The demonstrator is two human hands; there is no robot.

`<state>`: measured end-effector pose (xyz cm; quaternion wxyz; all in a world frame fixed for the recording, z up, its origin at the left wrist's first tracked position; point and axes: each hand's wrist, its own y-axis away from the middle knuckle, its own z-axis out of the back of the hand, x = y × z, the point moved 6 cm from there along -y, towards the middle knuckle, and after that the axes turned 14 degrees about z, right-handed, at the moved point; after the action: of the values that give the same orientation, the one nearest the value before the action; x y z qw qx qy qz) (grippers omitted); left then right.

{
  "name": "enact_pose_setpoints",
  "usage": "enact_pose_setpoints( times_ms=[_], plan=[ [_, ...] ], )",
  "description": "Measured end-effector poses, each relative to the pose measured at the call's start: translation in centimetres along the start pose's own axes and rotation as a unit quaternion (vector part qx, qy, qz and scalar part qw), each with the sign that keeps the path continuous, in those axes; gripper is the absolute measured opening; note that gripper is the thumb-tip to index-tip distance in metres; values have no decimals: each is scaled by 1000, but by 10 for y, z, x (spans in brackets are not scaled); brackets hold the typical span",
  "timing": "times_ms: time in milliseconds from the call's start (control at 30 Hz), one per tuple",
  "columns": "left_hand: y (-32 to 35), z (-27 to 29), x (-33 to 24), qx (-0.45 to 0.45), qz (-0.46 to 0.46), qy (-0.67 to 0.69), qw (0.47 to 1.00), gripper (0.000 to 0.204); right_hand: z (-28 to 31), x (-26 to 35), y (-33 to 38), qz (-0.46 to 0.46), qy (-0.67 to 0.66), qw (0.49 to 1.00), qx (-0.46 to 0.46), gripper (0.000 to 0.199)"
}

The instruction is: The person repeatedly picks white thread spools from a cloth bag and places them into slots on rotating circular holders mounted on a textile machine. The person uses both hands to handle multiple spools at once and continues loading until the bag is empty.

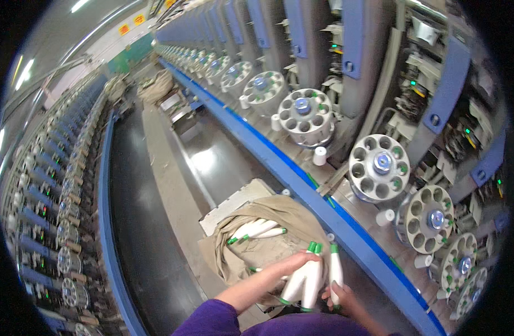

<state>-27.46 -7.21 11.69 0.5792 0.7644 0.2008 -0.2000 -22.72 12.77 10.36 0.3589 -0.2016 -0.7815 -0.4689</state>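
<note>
My left hand [302, 260] is closed round the green upper ends of a few white yarn bobbins [309, 283], which hang down from it side by side. Just to the right, my right hand [344, 299] grips the lower part of another white yarn bobbin [335, 267], whose green tip points up. Below and beyond my left arm is a cart lined with brown cloth [234, 215]. Several more white bobbins with green ends [257, 229] lie inside it, partly covered by the cloth folds.
Along the right, a blue-railed winding machine [302, 168] carries round magazines [378, 168] with open pockets, some showing green tips. Small white cones [319, 155] stand beside them. Another machine row [66, 224] lines the left side of the aisle. Farther up stand a metal cart [176, 109] and a stuffed sack [155, 87].
</note>
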Motion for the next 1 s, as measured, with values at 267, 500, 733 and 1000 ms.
enact_pose_setpoints(
  times_ms=[267,500,733,1000],
  plan=[
    [-2,-79,-95,167,-111,295,934,26,32,85,16,41,-228,965,118,41],
    [40,-139,-206,125,-366,277,880,41,202,169,100,319,-389,857,-112,34],
    [41,-209,-234,58,-398,190,896,42,230,225,107,407,-95,898,-141,29],
    [16,-227,-242,53,-350,215,910,45,207,188,36,430,-181,872,-150,17]
  ],
)
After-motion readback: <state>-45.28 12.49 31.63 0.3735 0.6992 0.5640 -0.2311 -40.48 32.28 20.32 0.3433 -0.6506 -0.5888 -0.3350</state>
